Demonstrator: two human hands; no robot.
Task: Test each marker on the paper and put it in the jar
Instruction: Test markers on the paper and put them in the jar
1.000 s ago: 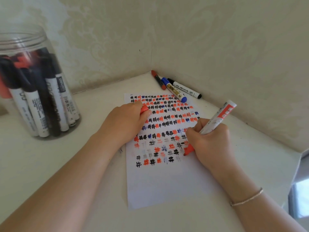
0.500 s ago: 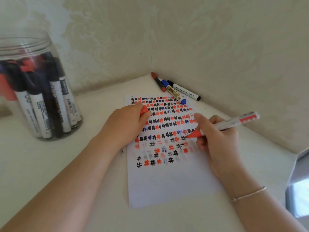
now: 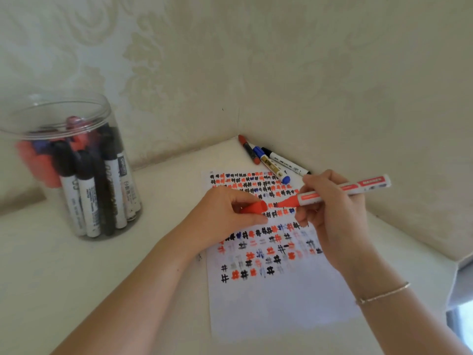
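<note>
1. Fingers point(image 3: 316, 184) of our right hand point(image 3: 335, 216) pinch the red marker point(image 3: 343, 192) near its front, holding it almost level with the bare tip aimed left.
2. Our left hand point(image 3: 225, 213) pinches the red cap point(image 3: 253, 208) between thumb and fingers, its open mouth facing the tip just beside it. We judge the two are lined up so the cap can go on before the marker goes away.
3. Both hands hover over the paper point(image 3: 276, 303), which lies on the tabletop point(image 3: 76, 278) and carries rows of red, black and blue test marks; its lower part is bare.
4. The jar point(image 3: 74, 165) stands well apart to the left, open-topped and already holding many markers.
5. Three more markers point(image 3: 273, 160) lie in the corner by the wall, likely waiting their turn.
6. We cannot read the marker labels, the jar's contents blur together, and our hands hide some of the marks.
</note>
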